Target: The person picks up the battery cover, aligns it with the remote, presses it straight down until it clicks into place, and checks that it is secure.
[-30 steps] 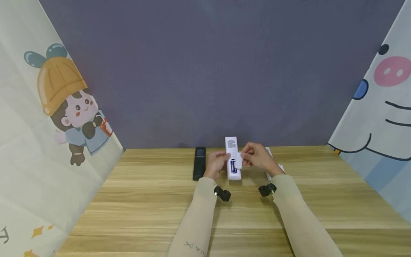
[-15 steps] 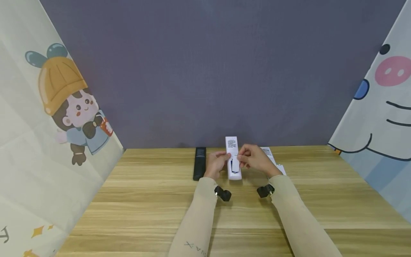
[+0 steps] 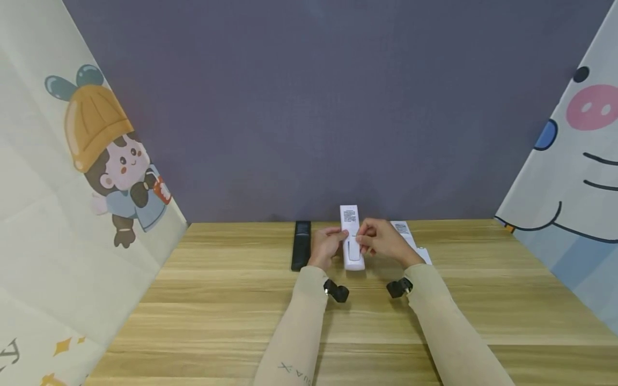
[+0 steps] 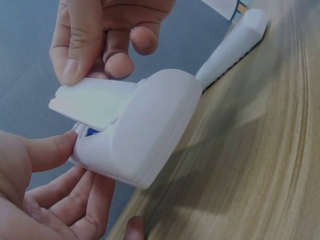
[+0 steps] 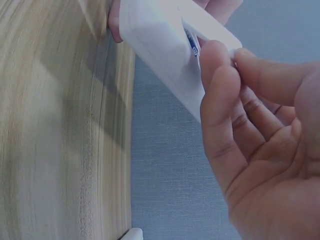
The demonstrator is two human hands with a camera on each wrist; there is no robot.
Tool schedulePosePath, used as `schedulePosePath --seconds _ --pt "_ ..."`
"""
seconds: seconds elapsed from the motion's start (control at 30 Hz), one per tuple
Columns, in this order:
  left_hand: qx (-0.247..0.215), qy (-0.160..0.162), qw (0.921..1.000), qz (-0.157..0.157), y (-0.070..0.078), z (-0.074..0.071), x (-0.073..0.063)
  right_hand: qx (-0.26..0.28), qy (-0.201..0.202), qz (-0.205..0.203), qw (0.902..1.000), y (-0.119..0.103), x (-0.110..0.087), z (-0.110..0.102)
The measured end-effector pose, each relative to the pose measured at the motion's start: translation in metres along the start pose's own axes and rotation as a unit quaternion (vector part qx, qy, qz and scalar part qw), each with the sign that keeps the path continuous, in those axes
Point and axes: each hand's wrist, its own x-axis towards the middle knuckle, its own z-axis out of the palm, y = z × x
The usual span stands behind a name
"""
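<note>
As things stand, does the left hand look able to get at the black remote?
Likely yes, once let loose: the left hand grips the white remote, but the black remote lies just beside that hand on the table, with nothing seen on top.

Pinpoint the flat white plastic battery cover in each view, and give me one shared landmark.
Head: the cover lies below and right of centre, over the long white plastic remote control.
Left wrist: the cover is left of centre, slightly above it, tilted.
Right wrist: the cover is at the top, right of centre, partly hidden.
Landmark: the bare right hand, pinching the cover's edge in all three.
</note>
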Motion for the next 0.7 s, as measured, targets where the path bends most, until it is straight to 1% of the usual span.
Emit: schedulePosePath --seconds 0.2,0.37,0.7 --pt "0.005 0.005 1.0000 0.003 0.0001 0.0007 -0.0004 0.000 -0.006 -0.002 1.0000 0.0013 0.0000 0.0007" --pt "0.008 0.010 0.9999 0.002 -0.0002 0.0011 0.0002 0.003 -0.009 0.008 0.9999 0.0014 -0.0003 0.0012" --pt "0.005 0.005 1.0000 0.002 -0.0030 0.0003 0.0003 0.000 -0.011 0.013 0.9999 0.0064 0.0023 0.0044"
